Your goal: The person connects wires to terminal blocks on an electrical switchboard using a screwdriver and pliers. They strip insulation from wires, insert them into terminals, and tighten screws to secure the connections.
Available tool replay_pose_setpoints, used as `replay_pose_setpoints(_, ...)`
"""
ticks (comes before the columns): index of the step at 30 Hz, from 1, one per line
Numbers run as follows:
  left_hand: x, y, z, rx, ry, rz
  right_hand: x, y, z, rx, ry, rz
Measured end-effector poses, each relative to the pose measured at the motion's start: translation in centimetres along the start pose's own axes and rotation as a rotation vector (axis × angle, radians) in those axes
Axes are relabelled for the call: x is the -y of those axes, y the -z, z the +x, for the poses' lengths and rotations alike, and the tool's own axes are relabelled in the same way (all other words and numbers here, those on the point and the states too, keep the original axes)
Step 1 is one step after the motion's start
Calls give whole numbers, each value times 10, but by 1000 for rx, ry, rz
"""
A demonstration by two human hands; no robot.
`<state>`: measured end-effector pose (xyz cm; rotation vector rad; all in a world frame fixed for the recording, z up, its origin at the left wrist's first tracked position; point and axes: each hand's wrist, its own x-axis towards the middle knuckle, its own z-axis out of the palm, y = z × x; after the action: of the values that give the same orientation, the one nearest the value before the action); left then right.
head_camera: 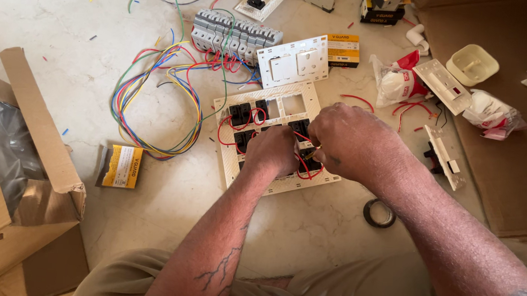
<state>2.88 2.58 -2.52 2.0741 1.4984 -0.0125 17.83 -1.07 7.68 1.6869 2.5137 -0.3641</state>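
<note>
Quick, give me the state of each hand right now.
Left hand: closed, knuckles up, on the white switch plate; what it grips cannot be told.
Right hand: closed, fingers pinched at the red wires beside the left.

I am holding my left hand (271,150) fisted, knuckles up; my right hand (349,138) is curling beside it, fingertips pinching downward.
</note>
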Motion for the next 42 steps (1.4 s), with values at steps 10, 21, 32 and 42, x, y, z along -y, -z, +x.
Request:
replay_pose_setpoints(10, -1, -2, -3, -31, 81, -36, 1, -8, 2, 18, -5, -84)
replay_pose_setpoints(21, -3, -6, -4, -72, 96, -59, 1, -7, 1, 17, -12, -97)
replay_pose_setpoints(32, 4, -7, 1, 17, 2, -27, 1, -6, 1, 7, -14, -112)
replay_pose_setpoints(42, 3, -14, 2, -139, 75, -52, 2, -10, 1, -6, 34, -142)
